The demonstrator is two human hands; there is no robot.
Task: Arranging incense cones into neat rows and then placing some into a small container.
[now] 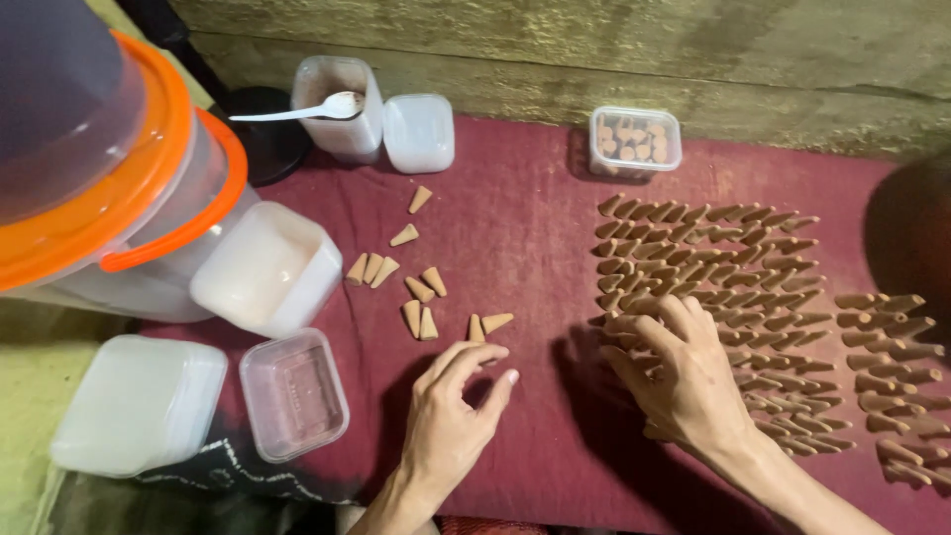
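Left hand (pixel 451 416) reaching, fingers curled and empty, toward loose cones (pixel 421 287) lying at its 12 o'clock on the red cloth (pixel 535 238). Right hand (pixel 684 381) resting spread, gripping nothing visible, on rows (pixel 723 277) already lined up. Most cones arranged; about a dozen remaining.

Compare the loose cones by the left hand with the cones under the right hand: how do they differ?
The loose cones are few, scattered and lying at mixed angles on the red cloth; the packed cones are many, set in tight rows pointing much the same way. The left hand hovers with fingertips by the nearest loose cones, while the right hand rests on the rows' edge. Both groups are the same tan, tapered shape.
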